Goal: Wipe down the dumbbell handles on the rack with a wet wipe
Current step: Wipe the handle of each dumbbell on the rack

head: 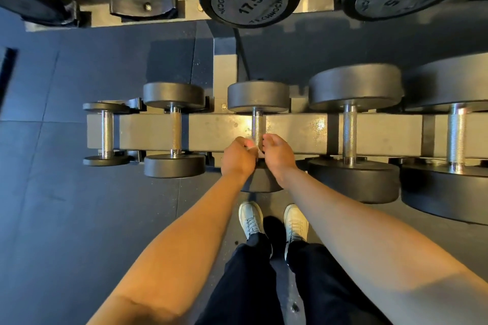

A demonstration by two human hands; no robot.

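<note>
Standing over the lower rack rail (211, 132), looking straight down. Got five dumbbells (174, 95) laid across it, smallest out at 9 o'clock, getting chunkier toward 3 o'clock.

Busy with the third dumbbell handle (257, 124) from the 9 o'clock end, pretty much dead centre. Pinching a white wet wipe (253, 149) in the left grip (239, 158) with fingers curled tight, right at the 6 o'clock end of that handle. Closing in from the 3 o'clock side with the right grip (278, 154), fingers curled as well, sitting against the bar and the wipe. Honestly can't tell whether it's clamping onto either one or just resting there. Mostly covering the near head of that dumbbell with both wrists.

Up at 12 o'clock, seeing two big 17.5 heads (250, 2) on the upper shelf. Down at 6 o'clock, wearing white sneakers (250, 219) and black trousers (250, 285) on a dark rubber floor (79, 206).
</note>
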